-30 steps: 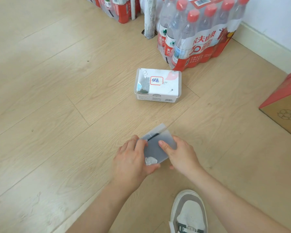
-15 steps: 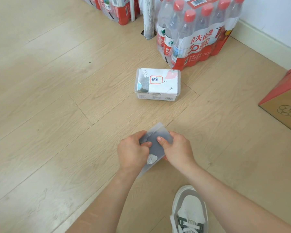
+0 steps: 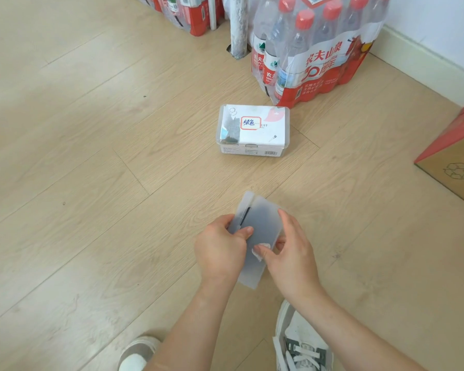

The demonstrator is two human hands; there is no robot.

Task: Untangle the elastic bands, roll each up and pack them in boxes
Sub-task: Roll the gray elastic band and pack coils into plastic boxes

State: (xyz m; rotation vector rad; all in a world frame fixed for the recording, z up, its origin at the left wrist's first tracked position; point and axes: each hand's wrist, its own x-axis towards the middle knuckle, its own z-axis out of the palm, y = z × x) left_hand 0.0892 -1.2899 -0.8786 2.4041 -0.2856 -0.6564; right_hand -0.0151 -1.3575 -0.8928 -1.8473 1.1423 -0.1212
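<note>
Since 0.5 s ago: right thumb moved down off the middle of the lid onto the white patch (image 3: 258, 253), leaving more of the lid bare; left thumb about where it was; a second shoe toe (image 3: 138, 352) newly in view at bottom left. Frosted box (image 3: 261, 226) held above the floor (image 3: 91, 162) in both hands. Left hand (image 3: 221, 250) curled round its left edge, thumb on the lid. Right hand (image 3: 292, 257) curled round its right edge, fingers along the side, thumb on the patch. Through the frosted lid: only a dark mass and a dark strip by the left seam; contents not identifiable. Further away, on the floor and well apart from the hands: labelled box (image 3: 255, 129), lid on, holding a white card and something dark green at its left end; bands not resolvable. Just behind that box: wrapped bottles (image 3: 319, 52). Cut off by the frame edges: a second pack (image 3: 184, 13), pole (image 3: 237, 25), carton (image 3: 456, 162), right shoe (image 3: 302, 344). Near corner of the frosted box partly hidden by the hands.
</note>
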